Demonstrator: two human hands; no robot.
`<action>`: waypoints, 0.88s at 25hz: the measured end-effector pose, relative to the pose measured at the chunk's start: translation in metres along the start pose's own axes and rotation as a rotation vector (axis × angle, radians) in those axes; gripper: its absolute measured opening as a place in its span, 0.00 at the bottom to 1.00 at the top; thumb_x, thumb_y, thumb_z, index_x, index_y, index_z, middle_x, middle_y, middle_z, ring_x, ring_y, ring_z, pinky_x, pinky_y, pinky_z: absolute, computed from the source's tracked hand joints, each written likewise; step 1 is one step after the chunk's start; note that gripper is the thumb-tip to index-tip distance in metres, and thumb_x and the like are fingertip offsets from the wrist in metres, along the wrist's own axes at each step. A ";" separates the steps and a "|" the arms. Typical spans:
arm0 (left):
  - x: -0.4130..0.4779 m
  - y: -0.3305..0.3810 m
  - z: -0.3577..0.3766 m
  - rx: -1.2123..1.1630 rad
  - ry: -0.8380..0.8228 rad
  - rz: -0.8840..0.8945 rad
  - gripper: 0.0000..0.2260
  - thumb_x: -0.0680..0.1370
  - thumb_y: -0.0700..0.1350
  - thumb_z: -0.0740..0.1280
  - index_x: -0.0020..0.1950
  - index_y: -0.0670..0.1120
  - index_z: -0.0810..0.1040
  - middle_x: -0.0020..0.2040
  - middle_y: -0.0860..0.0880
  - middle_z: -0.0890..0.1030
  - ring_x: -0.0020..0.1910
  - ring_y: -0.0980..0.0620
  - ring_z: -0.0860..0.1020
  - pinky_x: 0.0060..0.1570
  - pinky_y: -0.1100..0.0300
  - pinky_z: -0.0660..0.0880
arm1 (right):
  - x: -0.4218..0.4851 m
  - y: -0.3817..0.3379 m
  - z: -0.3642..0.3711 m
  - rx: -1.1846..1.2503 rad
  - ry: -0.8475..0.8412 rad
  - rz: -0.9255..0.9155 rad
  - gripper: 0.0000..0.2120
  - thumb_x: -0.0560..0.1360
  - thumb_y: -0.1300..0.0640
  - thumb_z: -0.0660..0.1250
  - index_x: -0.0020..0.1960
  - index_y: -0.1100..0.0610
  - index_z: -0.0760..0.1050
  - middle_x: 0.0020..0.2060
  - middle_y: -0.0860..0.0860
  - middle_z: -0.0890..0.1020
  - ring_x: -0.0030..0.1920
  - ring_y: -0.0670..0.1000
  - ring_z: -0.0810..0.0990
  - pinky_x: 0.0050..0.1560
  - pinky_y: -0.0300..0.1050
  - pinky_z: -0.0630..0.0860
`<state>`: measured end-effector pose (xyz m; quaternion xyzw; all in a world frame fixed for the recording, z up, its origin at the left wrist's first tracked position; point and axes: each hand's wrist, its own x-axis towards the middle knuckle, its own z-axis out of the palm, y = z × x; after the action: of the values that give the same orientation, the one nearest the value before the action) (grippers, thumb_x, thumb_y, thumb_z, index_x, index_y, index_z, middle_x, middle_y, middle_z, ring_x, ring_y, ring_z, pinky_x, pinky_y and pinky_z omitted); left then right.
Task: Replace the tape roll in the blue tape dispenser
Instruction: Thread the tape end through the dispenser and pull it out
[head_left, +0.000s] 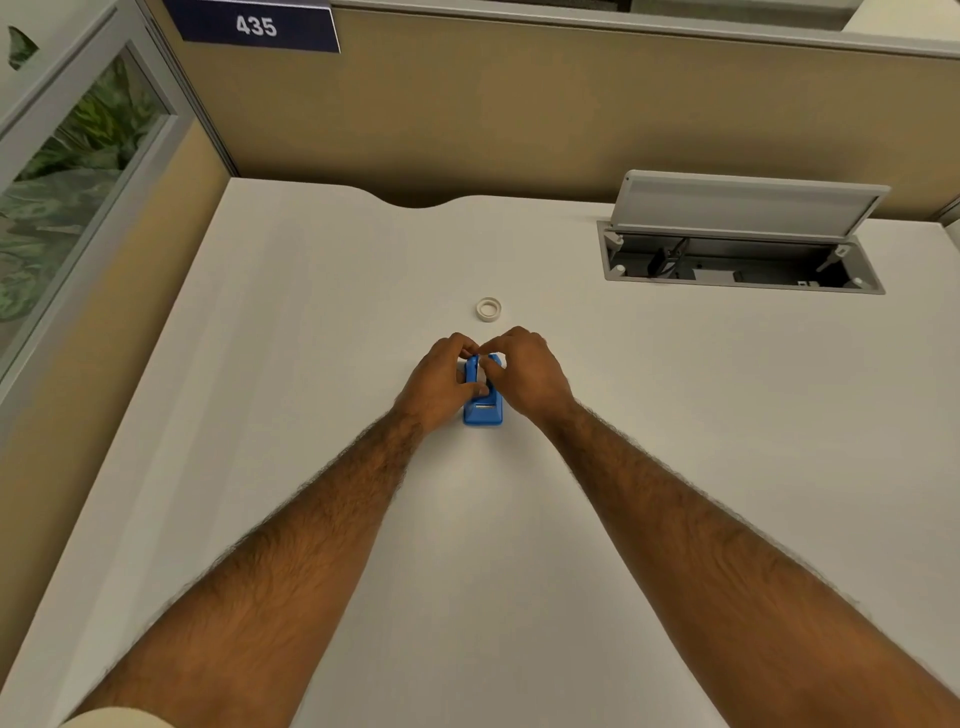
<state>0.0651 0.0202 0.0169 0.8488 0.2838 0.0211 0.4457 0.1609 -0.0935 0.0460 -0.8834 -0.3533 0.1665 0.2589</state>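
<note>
A small blue tape dispenser (483, 413) stands on the white desk (311, 322), its cutter end toward me. My left hand (441, 382) grips its left side. My right hand (524, 371) closes over the top from the right, fingertips on a whitish tape roll (483, 373) seated in the dispenser. Both hands hide most of the dispenser's far half. A second, thin white tape roll (488, 309) lies flat on the desk just beyond my hands, untouched.
An open cable tray with a raised grey lid (748, 208) is sunk into the desk at the back right. A tan partition wall (519, 104) runs along the back edge. A glass panel (78, 171) stands on the left.
</note>
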 end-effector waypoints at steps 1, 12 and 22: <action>0.000 0.000 0.000 -0.014 -0.002 -0.007 0.22 0.71 0.46 0.78 0.61 0.49 0.73 0.61 0.50 0.77 0.53 0.49 0.79 0.54 0.57 0.77 | 0.001 0.000 0.001 0.014 0.000 0.012 0.13 0.78 0.55 0.64 0.60 0.54 0.82 0.58 0.54 0.80 0.59 0.54 0.75 0.51 0.42 0.68; 0.000 0.002 -0.003 -0.063 -0.018 -0.013 0.20 0.72 0.44 0.77 0.61 0.49 0.75 0.61 0.49 0.78 0.53 0.50 0.79 0.50 0.62 0.73 | 0.004 0.004 0.009 0.232 0.065 0.121 0.04 0.76 0.56 0.69 0.50 0.55 0.80 0.50 0.50 0.80 0.51 0.50 0.77 0.48 0.39 0.69; 0.004 -0.006 0.004 -0.040 0.002 -0.017 0.21 0.70 0.42 0.78 0.57 0.52 0.72 0.60 0.50 0.78 0.50 0.51 0.78 0.44 0.69 0.70 | 0.006 -0.002 0.008 0.458 0.058 0.286 0.06 0.74 0.59 0.72 0.49 0.61 0.80 0.48 0.53 0.82 0.47 0.52 0.80 0.45 0.43 0.77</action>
<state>0.0668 0.0215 0.0088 0.8372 0.2911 0.0239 0.4624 0.1602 -0.0850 0.0399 -0.8472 -0.1705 0.2515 0.4358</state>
